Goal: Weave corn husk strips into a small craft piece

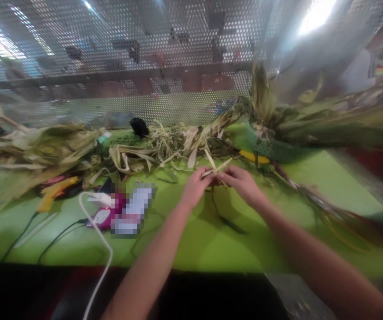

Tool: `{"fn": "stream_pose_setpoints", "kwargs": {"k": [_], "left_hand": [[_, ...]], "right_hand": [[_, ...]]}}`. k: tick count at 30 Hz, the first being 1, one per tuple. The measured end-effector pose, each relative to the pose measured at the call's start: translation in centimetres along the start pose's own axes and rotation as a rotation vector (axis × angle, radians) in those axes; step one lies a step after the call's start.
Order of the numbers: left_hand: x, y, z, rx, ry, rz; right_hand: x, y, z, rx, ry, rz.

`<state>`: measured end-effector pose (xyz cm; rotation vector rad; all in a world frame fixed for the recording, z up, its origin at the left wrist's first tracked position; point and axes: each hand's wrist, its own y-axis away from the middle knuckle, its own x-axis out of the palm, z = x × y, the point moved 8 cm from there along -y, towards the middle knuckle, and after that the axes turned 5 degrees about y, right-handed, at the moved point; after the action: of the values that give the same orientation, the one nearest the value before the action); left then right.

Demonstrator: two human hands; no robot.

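Observation:
Between my hands, above the green table, is a small piece made of pale dried husk strips (214,168), with strips fanning upward and to the sides. My left hand (196,183) pinches it from the left, fingers closed. From the right, my right hand (240,178) also closes its fingers on it. A thin dark strand (215,204) hangs below the piece toward the tabletop. Loose dried husks (134,155) lie just beyond my hands.
The green table (225,253) carries a yellow glue gun (56,193), a magenta power strip (103,218) with a white cable (111,255), and a blurred-out flat object (133,209). A green basket (274,149) of husks stands right. A perforated metal screen (178,53) rises behind; a person (361,69) is beyond.

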<state>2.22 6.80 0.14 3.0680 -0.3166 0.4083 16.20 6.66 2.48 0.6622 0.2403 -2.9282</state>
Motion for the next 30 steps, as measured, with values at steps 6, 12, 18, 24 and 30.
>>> {"fn": "stream_pose_setpoints", "kwargs": {"k": [6,12,18,24,30], "left_hand": [[0.3,0.3,0.1,-0.039,0.067,0.035],[-0.4,0.1,-0.1,-0.031,-0.048,-0.006],[0.0,0.2,-0.6,0.067,-0.083,-0.006],[0.1,0.3,-0.2,0.059,0.017,-0.072],[-0.1,0.1,-0.2,0.052,-0.09,0.032]], "right_hand": [[0.2,0.1,0.5,-0.102,0.172,-0.008],[0.5,0.3,1.8,-0.199,0.352,0.02],[0.5,0.2,1.8,-0.224,0.482,0.017],[0.3,0.1,1.9,-0.228,0.493,-0.015],[-0.1,-0.4,0.8,-0.1,0.066,0.029]]}}
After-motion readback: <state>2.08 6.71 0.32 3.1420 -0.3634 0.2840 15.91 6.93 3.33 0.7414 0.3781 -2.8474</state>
